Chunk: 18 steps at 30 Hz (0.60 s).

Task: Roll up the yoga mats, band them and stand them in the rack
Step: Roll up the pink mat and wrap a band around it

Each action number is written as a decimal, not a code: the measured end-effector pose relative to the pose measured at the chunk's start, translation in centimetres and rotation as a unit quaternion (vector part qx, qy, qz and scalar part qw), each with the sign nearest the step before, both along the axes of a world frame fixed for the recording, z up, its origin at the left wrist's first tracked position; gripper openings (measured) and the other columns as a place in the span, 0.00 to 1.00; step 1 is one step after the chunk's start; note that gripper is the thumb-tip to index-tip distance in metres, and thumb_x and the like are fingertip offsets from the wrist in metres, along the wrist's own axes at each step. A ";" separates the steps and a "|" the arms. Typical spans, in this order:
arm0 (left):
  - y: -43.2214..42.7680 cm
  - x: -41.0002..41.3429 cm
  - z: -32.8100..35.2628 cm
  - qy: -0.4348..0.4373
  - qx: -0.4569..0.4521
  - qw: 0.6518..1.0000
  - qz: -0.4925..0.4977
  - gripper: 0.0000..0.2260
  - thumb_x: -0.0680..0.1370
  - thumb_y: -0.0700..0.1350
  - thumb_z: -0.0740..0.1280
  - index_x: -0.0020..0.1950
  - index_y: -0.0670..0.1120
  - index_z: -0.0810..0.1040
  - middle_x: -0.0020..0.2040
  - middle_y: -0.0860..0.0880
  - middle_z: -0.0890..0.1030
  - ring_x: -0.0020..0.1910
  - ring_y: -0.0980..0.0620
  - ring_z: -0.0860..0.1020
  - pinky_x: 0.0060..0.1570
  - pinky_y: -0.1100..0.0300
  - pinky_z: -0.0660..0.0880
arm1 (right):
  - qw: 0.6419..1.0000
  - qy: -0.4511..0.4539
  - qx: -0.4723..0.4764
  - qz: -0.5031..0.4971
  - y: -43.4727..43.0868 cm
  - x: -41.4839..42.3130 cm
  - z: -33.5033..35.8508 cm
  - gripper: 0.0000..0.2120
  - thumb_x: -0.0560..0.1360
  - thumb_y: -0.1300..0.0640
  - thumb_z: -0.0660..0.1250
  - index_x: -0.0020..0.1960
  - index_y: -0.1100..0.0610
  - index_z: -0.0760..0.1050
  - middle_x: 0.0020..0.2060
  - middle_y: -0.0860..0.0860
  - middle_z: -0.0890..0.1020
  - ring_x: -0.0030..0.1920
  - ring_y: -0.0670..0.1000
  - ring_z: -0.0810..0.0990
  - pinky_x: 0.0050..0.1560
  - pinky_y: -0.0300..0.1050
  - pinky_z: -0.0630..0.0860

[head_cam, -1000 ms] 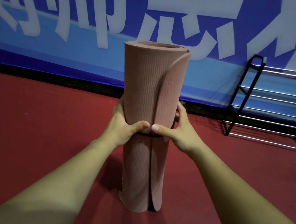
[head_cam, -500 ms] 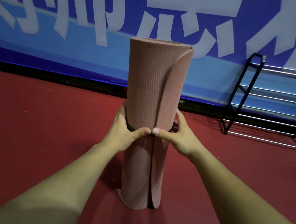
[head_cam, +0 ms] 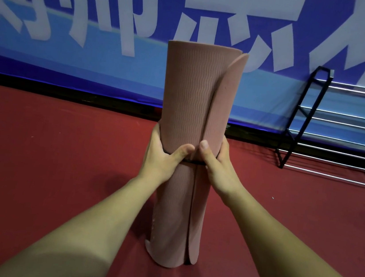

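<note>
Setting: red sports floor (head_cam: 34, 165) in front of a blue banner (head_cam: 94, 61) with large white characters, seen from a head-worn camera.
Mat: pink ribbed mat (head_cam: 189, 97) rolled into a tube, standing upright on its end on the floor and gripped by both hands at about mid-height. Its loose outer edge runs down the near side, passes between the two thumbs and flares open above the grip.
Band: thin black band (head_cam: 193, 162) circling the roll just below the thumbs; only a short stretch shows between the hands.
Left hand: left hand (head_cam: 162, 159) wrapped round the roll's left side at band level, thumb laid across the front, fingers curled out of sight behind.
Right hand: right hand (head_cam: 217, 166) clasping the roll's right side at the same height, thumb pointing up beside the loose edge, its tip close to the left thumb.
Rack: black-framed rack (head_cam: 341, 126) with silver rails, well to the right of the grip and beyond it, standing on the floor against the banner, apart from the mat.
</note>
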<state>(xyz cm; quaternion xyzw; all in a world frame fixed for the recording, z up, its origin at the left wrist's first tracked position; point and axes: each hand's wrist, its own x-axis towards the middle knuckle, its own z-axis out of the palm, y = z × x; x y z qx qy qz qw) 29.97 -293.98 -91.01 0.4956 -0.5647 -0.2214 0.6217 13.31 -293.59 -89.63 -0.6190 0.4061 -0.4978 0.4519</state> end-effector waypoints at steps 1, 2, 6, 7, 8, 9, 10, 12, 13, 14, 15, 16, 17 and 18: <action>-0.1 -0.3 0.3 0.006 -0.007 1.000 0.006 0.55 0.58 0.78 0.72 0.76 0.49 0.64 0.69 0.52 0.76 0.67 0.57 0.75 0.65 0.54 0.74 | 1.000 -0.005 0.001 -0.013 0.1 0.3 0.4 0.49 0.71 0.26 0.66 0.82 0.46 0.50 0.73 0.44 0.71 0.70 0.43 0.73 0.74 0.51 0.70; -0.2 -0.7 0.6 0.016 -0.016 1.000 0.011 0.54 0.59 0.77 0.72 0.77 0.48 0.64 0.69 0.52 0.76 0.68 0.57 0.75 0.66 0.55 0.74 | 1.000 -0.014 -0.002 -0.024 0.2 0.5 0.9 0.47 0.73 0.26 0.63 0.82 0.47 0.50 0.74 0.44 0.69 0.71 0.43 0.72 0.75 0.51 0.69; -0.4 -1.7 1.7 0.045 -0.050 0.997 0.037 0.53 0.61 0.75 0.72 0.77 0.47 0.63 0.70 0.51 0.75 0.68 0.57 0.74 0.66 0.59 0.73 | 0.997 -0.037 -0.011 -0.070 0.3 1.4 2.2 0.50 0.68 0.20 0.60 0.82 0.45 0.52 0.75 0.41 0.66 0.74 0.43 0.67 0.76 0.51 0.65; -0.5 -1.9 1.7 0.049 -0.056 0.996 0.044 0.52 0.62 0.74 0.73 0.77 0.46 0.63 0.70 0.50 0.75 0.68 0.57 0.74 0.66 0.57 0.73 | 0.996 -0.036 -0.012 -0.079 0.3 1.6 2.3 0.52 0.65 0.17 0.59 0.81 0.42 0.52 0.75 0.41 0.66 0.75 0.44 0.66 0.77 0.52 0.64; -0.6 -2.0 1.6 0.050 -0.060 0.995 0.054 0.52 0.62 0.74 0.73 0.77 0.46 0.63 0.70 0.50 0.75 0.68 0.56 0.74 0.67 0.55 0.73 | 0.996 -0.037 -0.010 -0.086 0.3 1.7 2.3 0.53 0.63 0.16 0.58 0.81 0.40 0.52 0.76 0.40 0.65 0.77 0.45 0.64 0.77 0.55 0.63; -0.6 -2.2 1.5 0.049 -0.063 0.995 0.066 0.52 0.63 0.74 0.72 0.77 0.45 0.63 0.70 0.49 0.74 0.69 0.54 0.74 0.67 0.53 0.73 | 0.995 -0.040 -0.004 -0.090 0.3 1.9 2.2 0.53 0.62 0.14 0.57 0.81 0.38 0.52 0.76 0.40 0.64 0.77 0.46 0.62 0.78 0.56 0.61; -0.6 -2.4 1.4 0.046 -0.066 0.994 0.076 0.52 0.63 0.75 0.71 0.77 0.45 0.63 0.71 0.48 0.74 0.70 0.53 0.73 0.67 0.52 0.73 | 0.995 -0.046 0.003 -0.090 0.4 2.1 2.2 0.53 0.61 0.14 0.56 0.80 0.36 0.52 0.76 0.42 0.63 0.77 0.47 0.62 0.78 0.57 0.61; -0.5 -2.8 1.3 0.043 -0.070 0.993 0.090 0.52 0.65 0.76 0.69 0.77 0.44 0.63 0.71 0.48 0.73 0.70 0.52 0.72 0.68 0.52 0.72 | 0.993 -0.063 0.019 -0.096 0.6 2.5 2.2 0.53 0.59 0.13 0.56 0.79 0.34 0.52 0.77 0.44 0.62 0.75 0.47 0.65 0.77 0.58 0.62; -0.5 -3.0 1.3 0.041 -0.071 0.992 0.092 0.51 0.65 0.76 0.69 0.77 0.44 0.63 0.71 0.48 0.73 0.70 0.53 0.72 0.68 0.53 0.72 | 0.992 -0.072 0.024 -0.101 0.7 2.6 2.2 0.53 0.59 0.13 0.56 0.79 0.33 0.52 0.77 0.45 0.62 0.74 0.48 0.66 0.77 0.58 0.63; -0.5 -3.1 1.3 0.037 -0.074 0.992 0.091 0.51 0.66 0.76 0.68 0.78 0.44 0.63 0.72 0.48 0.72 0.71 0.53 0.72 0.68 0.54 0.72 | 0.991 -0.080 0.025 -0.106 0.7 2.5 2.2 0.52 0.59 0.13 0.57 0.78 0.32 0.53 0.77 0.45 0.62 0.74 0.48 0.67 0.76 0.58 0.64; -0.5 -3.3 1.3 0.030 -0.075 0.993 0.087 0.51 0.66 0.75 0.68 0.78 0.44 0.63 0.72 0.48 0.72 0.71 0.53 0.71 0.68 0.55 0.71 | 0.990 -0.084 0.025 -0.110 0.7 2.4 2.1 0.51 0.60 0.13 0.57 0.78 0.31 0.53 0.77 0.46 0.63 0.75 0.49 0.66 0.76 0.59 0.64; -0.5 -3.5 1.1 0.022 -0.072 0.994 0.080 0.51 0.66 0.76 0.68 0.79 0.44 0.62 0.73 0.48 0.71 0.72 0.53 0.70 0.69 0.55 0.71 | 0.990 -0.083 0.025 -0.114 0.7 2.2 1.9 0.50 0.61 0.13 0.57 0.78 0.31 0.53 0.77 0.46 0.63 0.76 0.49 0.65 0.76 0.60 0.63; -0.5 -3.7 0.9 0.015 -0.068 0.995 0.073 0.52 0.66 0.76 0.67 0.79 0.44 0.61 0.74 0.48 0.70 0.73 0.53 0.69 0.70 0.55 0.70 | 0.990 -0.080 0.026 -0.116 0.8 2.0 1.7 0.49 0.62 0.14 0.56 0.78 0.31 0.53 0.77 0.46 0.63 0.77 0.49 0.63 0.76 0.61 0.62; -0.5 -3.8 0.5 0.010 -0.064 0.995 0.070 0.53 0.65 0.77 0.67 0.79 0.44 0.60 0.74 0.48 0.68 0.73 0.52 0.68 0.70 0.54 0.69 | 0.990 -0.075 0.026 -0.116 0.7 1.8 1.3 0.48 0.62 0.14 0.55 0.78 0.31 0.52 0.78 0.46 0.62 0.78 0.50 0.62 0.77 0.62 0.62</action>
